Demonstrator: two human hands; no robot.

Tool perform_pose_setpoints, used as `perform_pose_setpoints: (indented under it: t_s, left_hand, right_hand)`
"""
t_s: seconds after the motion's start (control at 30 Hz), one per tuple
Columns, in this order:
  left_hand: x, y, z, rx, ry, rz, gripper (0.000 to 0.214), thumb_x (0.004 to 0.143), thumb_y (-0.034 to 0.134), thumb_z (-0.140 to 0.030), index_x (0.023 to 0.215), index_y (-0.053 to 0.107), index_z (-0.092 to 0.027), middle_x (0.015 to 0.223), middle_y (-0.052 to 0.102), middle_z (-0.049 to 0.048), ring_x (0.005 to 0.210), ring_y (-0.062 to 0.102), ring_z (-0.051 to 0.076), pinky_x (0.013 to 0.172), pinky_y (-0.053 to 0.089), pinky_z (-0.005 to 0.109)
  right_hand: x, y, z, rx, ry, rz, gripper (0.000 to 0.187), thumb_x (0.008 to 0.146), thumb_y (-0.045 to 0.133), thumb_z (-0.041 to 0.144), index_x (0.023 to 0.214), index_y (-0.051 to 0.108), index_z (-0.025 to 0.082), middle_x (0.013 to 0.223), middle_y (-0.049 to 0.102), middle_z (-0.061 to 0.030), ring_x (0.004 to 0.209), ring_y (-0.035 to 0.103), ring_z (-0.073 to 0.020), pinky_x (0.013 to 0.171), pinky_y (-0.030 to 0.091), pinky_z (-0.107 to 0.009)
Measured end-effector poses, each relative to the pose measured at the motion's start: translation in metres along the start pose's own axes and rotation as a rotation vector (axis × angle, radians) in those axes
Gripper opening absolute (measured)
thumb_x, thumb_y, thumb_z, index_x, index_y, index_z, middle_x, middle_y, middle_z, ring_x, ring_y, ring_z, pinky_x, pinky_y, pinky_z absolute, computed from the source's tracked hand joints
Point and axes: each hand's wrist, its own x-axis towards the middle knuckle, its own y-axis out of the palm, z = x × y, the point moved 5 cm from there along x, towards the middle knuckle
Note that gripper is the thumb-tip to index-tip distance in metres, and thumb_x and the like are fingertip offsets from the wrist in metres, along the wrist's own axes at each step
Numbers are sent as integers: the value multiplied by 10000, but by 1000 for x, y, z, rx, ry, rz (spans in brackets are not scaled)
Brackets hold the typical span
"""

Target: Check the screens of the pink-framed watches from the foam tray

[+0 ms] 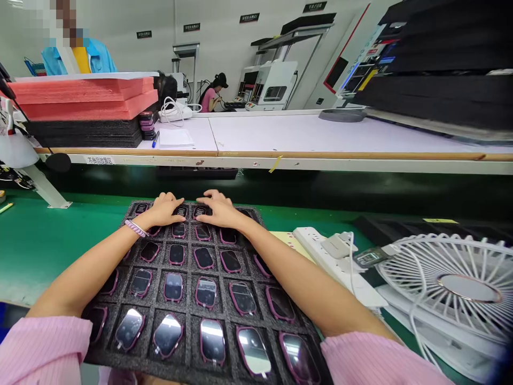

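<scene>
Two bare hands rest palm-down on the far rows of a black foam tray (185,270) on a factory workbench. The left hand (162,209), a twisted pink-and-white band (135,229) at its wrist, and the right hand (218,209) lie close together, fingers spread and lightly curved. Neither lifts anything, and whether the fingertips have hold of the pieces beneath them cannot be told.

Glossy, round-cornered glass panels (173,287) with maroon frames sit singly in the tray's square pockets, in rows under the forearms. The nearest panels (212,342) catch the overhead light like mirrors, while the farther ones look dark.

Pink ribbed sleeves (44,347) enter at the bottom of the frame. The tray sits on a green mat (36,251), beside a white power strip (316,243) and a white desk fan (452,283).

Across the aisle, a white tabletop (320,133) carries stacked pink foam sheets (84,99) and black foam trays (84,133). Beyond it, a co-worker in a pink top (212,93) sits at a white machine (272,85).
</scene>
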Motion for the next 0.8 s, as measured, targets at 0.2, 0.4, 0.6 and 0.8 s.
perform_pose_setpoints:
  t_s: [0.2,0.4,0.6,0.8]
  left_hand:
    - [27,-4,-64,17,81,-3,399,979,581,-380,1341,683,-247,1231,596,134,1261,473,339,1116,380,454]
    - [49,22,-115,-126,46,-10,308,911,688,-375,1061,729,-109,1246,593,211,1266,485,386,1080,434,509]
    - [46,2,-106,-528,88,-77,239,753,811,-159,841,589,-164,1028,647,76,1030,629,243,962,519,375]
    - [16,-31,-70,-1051,4,-73,139,913,679,-210,1009,598,-152,867,683,46,673,645,116,629,522,231]
  right_hand:
    - [-23,-54,-25,-507,224,-103,276,1082,558,315,1259,722,182,1296,593,-169,1241,539,-370,1007,407,-509]
    - [-49,-46,-52,-647,349,62,289,1052,634,311,952,758,69,1104,656,-242,1139,607,-430,956,400,-539]
    - [-52,-32,-66,-437,280,36,110,1009,642,258,947,622,169,1018,668,-116,978,665,-289,739,431,-317]
    - [-42,-34,-55,-149,242,-84,50,980,577,174,1017,544,173,871,681,-124,767,673,-298,669,413,-315]
